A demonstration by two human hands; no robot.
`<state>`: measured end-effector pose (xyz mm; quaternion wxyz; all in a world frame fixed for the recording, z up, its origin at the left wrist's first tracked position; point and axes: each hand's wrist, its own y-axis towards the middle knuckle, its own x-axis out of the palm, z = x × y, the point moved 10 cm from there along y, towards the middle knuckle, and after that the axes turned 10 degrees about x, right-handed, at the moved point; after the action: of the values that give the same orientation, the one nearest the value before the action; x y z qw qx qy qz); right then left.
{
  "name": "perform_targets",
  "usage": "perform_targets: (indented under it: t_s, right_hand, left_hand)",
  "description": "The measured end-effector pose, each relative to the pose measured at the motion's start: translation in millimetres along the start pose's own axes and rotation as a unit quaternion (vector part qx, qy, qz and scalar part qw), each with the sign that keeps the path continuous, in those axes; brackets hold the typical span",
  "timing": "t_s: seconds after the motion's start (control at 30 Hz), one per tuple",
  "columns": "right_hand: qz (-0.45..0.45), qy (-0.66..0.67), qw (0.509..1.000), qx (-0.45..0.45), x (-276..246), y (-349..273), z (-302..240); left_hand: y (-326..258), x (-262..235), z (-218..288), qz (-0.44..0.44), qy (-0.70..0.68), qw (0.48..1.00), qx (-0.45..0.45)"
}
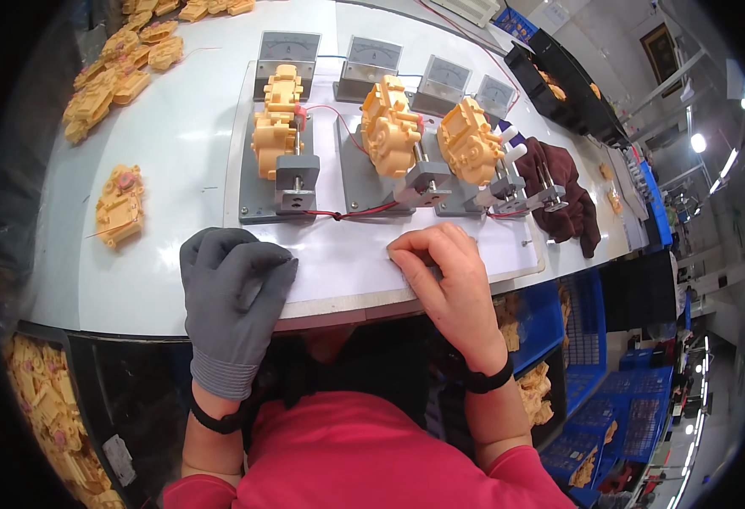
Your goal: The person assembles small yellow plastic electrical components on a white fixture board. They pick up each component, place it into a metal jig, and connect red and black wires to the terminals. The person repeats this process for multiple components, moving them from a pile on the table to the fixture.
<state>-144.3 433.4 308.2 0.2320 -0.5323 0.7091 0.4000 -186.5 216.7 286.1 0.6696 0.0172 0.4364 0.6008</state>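
Observation:
My left hand [235, 293], in a grey knit glove, rests at the front edge of the white table with fingers curled in against the thumb. Bare, my right hand [455, 284] lies on the white board [351, 271], thumb and fingertips drawn together. I see nothing held in either hand. Beyond them, three grey test fixtures [258, 199] stand in a row. Yellow plastic gearbox housings sit upright on them: one at left [277, 140], one in the middle [392, 140], one at right [471, 148]. Neither hand touches the fixtures or housings.
Analog dial meters [289, 55] stand behind the fixtures, with red wires [326, 214] along the fronts. A loose housing [120, 208] lies at left, below a pile [118, 72]. A brown cloth [559, 187] lies right. Bins of yellow parts [46, 399] and blue crates [584, 407] flank me.

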Motion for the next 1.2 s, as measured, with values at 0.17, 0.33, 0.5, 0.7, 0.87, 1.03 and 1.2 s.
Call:
perform_targets:
  t_s: [0.17,0.33,0.5,0.7,0.87,1.03,1.2]
  right_hand:
    - [-0.001,0.015,1.000,0.011,1.5,-1.0,2.4]
    - [0.003,0.034,0.999,0.022,1.6,-1.8,5.3]
    - [0.005,0.027,0.999,0.024,4.3,-1.7,6.4]
    - [0.014,0.017,1.000,0.021,1.8,-3.9,4.1]
    - [0.009,0.020,1.000,0.020,3.3,-3.2,4.0]
    - [0.014,0.014,1.000,0.018,1.9,-3.2,2.3]
    - [0.013,0.018,0.999,0.023,2.8,-4.2,4.6]
  left_hand:
    - [0.0,-1.1,1.9,0.008,0.010,1.000,0.015]
    - [2.9,-3.8,3.6,0.022,0.002,1.000,0.012]
    - [0.4,-4.9,0.8,0.030,0.002,1.000,0.003]
    - [0.8,-5.0,2.0,0.035,-0.001,0.999,0.004]
    - [0.2,-5.7,1.4,0.034,0.004,0.999,0.007]
    - [0.2,-5.8,1.2,0.028,0.011,0.999,0.019]
    - [0.0,-5.2,6.7,0.027,0.021,0.998,0.047]
